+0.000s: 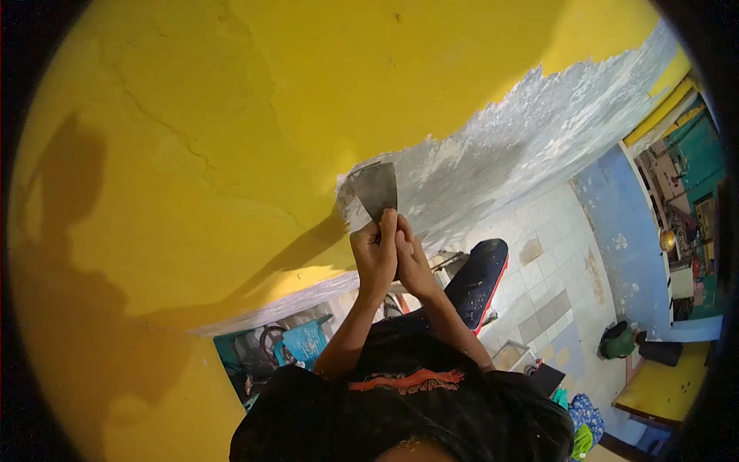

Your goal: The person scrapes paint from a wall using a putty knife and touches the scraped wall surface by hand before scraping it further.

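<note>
A wide-bladed scraper (pixel 377 187) is held up in front of me, its flat metal blade over the border between yellow paint and bare grey plaster. My left hand (pixel 374 258) is closed round the handle, with the thumb lying up toward the blade. My right hand (pixel 413 262) grips from the other side, fingers pressed against the left hand. Most of the handle is hidden by the hands. Yellow paint (pixel 254 154) covers the wall to the left and above, with a thin crack running through it. The exposed plaster (pixel 493 154) has a ragged upper edge.
Below the wall's left end is a blue chair (pixel 304 343) near a wheel. Tiled floor (pixel 550 269) lies to the right, with a green object (pixel 618 340), a yellow bench-like surface (pixel 666 385) and bunched cloth (pixel 586 420). A blue wall (pixel 616 215) stands beyond.
</note>
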Demonstrator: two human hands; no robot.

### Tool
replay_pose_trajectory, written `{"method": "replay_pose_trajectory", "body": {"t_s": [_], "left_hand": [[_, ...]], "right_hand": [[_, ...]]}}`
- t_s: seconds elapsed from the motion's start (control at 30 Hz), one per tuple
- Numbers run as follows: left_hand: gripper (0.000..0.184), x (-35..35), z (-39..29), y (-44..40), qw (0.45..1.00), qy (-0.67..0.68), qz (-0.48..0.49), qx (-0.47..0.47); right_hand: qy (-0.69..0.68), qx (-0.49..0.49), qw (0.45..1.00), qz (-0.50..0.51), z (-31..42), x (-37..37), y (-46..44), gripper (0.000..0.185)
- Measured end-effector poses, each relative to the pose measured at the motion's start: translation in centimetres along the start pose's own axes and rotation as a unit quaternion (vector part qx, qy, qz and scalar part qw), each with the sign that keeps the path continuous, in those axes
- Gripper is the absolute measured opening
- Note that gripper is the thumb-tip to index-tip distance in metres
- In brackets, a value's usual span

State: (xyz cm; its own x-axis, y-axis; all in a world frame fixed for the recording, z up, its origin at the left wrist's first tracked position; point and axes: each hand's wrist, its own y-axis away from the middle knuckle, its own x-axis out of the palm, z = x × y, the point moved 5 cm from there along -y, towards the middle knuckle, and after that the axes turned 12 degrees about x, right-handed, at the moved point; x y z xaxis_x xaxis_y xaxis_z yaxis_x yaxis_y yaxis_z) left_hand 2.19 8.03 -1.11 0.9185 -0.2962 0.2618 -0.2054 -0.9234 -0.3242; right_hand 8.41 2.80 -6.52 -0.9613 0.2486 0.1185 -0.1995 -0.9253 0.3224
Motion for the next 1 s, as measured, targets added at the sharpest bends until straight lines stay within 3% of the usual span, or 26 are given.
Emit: {"method": "replay_pose_trajectory", "body": {"t_s": [0.07,0.1,0.17,0.23,0.3,0.4,0.43,0.53,0.6,0.67,0.73,0.8,0.93,1.0], "left_hand": [[0.042,0.2,0.2,-0.5,0.999,0.012,-0.013,0.033],[0.042,-0.1,1.5,0.2,1.0,-0.014,-0.006,0.011],[0.043,-1.2,4.9,2.5,0.996,-0.067,0.049,-0.027],[0.043,-1.5,6.4,5.1,0.993,-0.079,0.035,-0.082],[0.045,-1.4,7.3,6.8,0.994,-0.029,0.032,-0.097],[0.044,-1.0,5.9,5.2,0.994,-0.016,0.066,-0.087],[0.045,-0.6,5.3,4.4,0.996,0.006,0.056,-0.066],[0.046,0.7,3.8,3.8,0.995,0.052,0.016,-0.079],[0.044,1.2,5.0,5.0,0.992,0.054,0.048,-0.103],[0.045,1.5,7.1,7.0,0.989,0.082,0.037,-0.12],[0.046,1.3,7.2,6.9,0.985,0.094,0.034,-0.138],[0.049,0.3,7.3,5.7,0.987,0.06,0.016,-0.147],[0.046,-0.3,5.1,4.4,0.994,0.074,-0.025,-0.076],[0.044,-0.2,5.3,5.5,0.988,0.087,-0.015,-0.129]], "right_hand": [[-0.019,-0.046,0.998,0.036,0.7,0.0,-1.3,0.046],[-0.049,-0.083,0.995,0.006,0.9,0.0,-1.2,0.046],[-0.089,-0.101,0.991,-0.025,-4.3,-0.1,-1.9,0.046],[-0.13,-0.113,0.983,-0.059,-8.1,-0.8,-0.8,0.045],[-0.07,-0.037,0.997,-0.022,-9.4,-1.2,0.6,0.045],[-0.024,-0.057,0.996,-0.062,-6.5,-1.1,1.0,0.045],[-0.031,0.074,0.996,-0.032,-6.4,-1.5,0.9,0.042],[0.035,0.055,0.998,-0.019,-6.3,-3.2,0.5,0.041],[0.025,0.06,0.998,-0.019,-6.9,-3.3,1.6,0.039],[-0.015,-0.124,0.984,-0.127,-6.1,-3.7,2.4,0.038],[0.002,-0.105,0.989,-0.106,-5.0,-3.9,2.6,0.037],[0.009,0.121,0.99,-0.067,-7.0,-3.3,1.7,0.031],[0.006,0.094,0.995,0.012,-6.6,-2.8,0.3,0.037],[0.025,0.089,0.996,0.019,-7.2,-2.7,1.1,0.033]]}}
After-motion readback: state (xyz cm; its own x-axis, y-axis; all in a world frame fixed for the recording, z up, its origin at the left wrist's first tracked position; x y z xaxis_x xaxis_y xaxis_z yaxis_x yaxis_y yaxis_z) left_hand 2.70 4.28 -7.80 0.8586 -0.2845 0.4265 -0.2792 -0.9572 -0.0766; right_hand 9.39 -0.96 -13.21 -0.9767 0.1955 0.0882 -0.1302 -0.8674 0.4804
